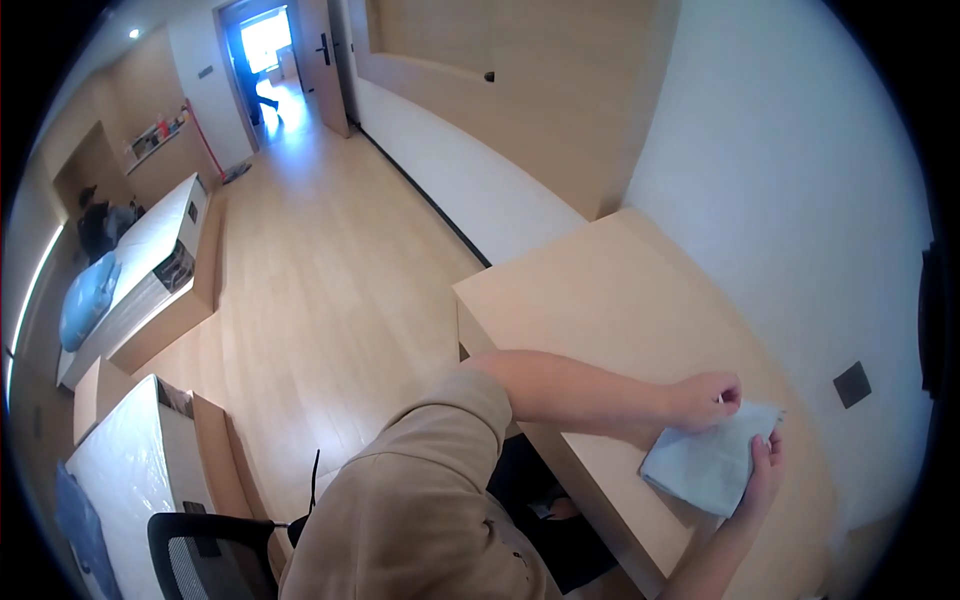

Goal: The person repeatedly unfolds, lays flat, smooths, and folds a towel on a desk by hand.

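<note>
A folded pale blue-green cloth [700, 462] is held just over the wooden desk [590, 290]. My left hand [706, 400] is at the cloth's upper edge, its fingers curled in a pinch with a small white bit showing between them; what that bit is I cannot make out. At the cloth's right edge, my right hand [766, 466] grips it, thumb on top and the other fingers behind.
A black mesh chair [215, 550] stands at lower left. Two beds with plastic-covered mattresses [150, 235] line the left side. A person [95, 225] is beyond the farther bed. An open door [325, 65] and a red-handled mop [205, 140] are at the back.
</note>
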{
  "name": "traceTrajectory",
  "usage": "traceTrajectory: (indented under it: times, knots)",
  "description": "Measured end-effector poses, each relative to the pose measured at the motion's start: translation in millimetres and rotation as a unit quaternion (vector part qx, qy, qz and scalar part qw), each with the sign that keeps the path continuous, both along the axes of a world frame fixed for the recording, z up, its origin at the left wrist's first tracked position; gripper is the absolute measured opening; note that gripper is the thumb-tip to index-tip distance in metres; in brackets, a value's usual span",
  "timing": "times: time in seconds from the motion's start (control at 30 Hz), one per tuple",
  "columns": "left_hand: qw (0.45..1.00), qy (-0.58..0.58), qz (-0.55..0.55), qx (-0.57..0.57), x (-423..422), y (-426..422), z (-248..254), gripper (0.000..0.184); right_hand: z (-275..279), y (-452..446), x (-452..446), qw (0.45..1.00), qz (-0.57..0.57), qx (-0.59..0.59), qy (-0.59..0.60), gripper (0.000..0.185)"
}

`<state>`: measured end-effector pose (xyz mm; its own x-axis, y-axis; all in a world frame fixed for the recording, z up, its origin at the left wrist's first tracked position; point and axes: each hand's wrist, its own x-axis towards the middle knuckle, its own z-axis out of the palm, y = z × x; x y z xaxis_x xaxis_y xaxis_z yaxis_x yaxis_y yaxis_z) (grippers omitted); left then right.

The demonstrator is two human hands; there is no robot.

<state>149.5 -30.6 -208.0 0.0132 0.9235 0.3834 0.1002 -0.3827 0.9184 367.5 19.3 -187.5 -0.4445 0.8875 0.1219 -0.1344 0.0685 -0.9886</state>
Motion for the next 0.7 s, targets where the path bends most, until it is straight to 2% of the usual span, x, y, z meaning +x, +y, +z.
traceTrajectory:
  times: [0.07, 0.1, 0.17, 0.2, 0.23, 0.27, 0.3, 0.37, 0.47, 0.67, 0.7]
  knots:
    - [0.979, -0.107, -0.09, -0.149, -4, -17, 13, 0.025, 8, -35, -17, 0.998, 0.019, 0.043, 0.039, 0.043]
    - [0.951, -0.159, -0.145, -0.224, -6, -25, 17, 0.026, 4, -40, -24, 0.997, 0.046, 0.049, 0.04, 0.043]
    - [0.966, -0.182, -0.141, -0.118, -7, -24, -11, 0.029, -15, -44, -30, 0.996, 0.063, 0.061, 0.034, 0.043]
    - [0.974, -0.152, -0.149, -0.083, -11, -35, -3, 0.03, -14, -56, -37, 0.999, 0.028, 0.024, 0.027, 0.04]
    - [0.971, -0.16, -0.141, -0.105, -7, -36, -13, 0.035, -15, -62, -38, 0.999, 0.04, -0.003, 0.035, 0.035]
    - [0.946, -0.238, -0.188, -0.118, -10, -41, -13, 0.038, -9, -67, -45, 1.0, 0.01, -0.004, 0.003, 0.029]
    - [0.954, -0.204, -0.174, -0.135, -17, -47, -1, 0.043, -1, -72, -51, 1.0, -0.012, 0.012, -0.015, 0.02]
    - [0.934, -0.249, -0.188, -0.177, -20, -50, -4, 0.041, 1, -78, -58, 0.995, -0.021, 0.1, -0.018, 0.018]
    - [0.916, -0.263, -0.251, -0.167, -18, -46, -17, 0.038, -5, -76, -44, 0.958, -0.012, 0.26, -0.123, 0.022]
    - [0.885, -0.293, -0.315, -0.177, -16, -41, -33, 0.038, -14, -60, -39, 0.942, 0.036, 0.295, -0.153, 0.022]
    - [0.882, -0.303, -0.314, -0.177, -12, -38, -35, 0.036, -22, -55, -32, 0.959, 0.042, 0.252, -0.127, 0.021]
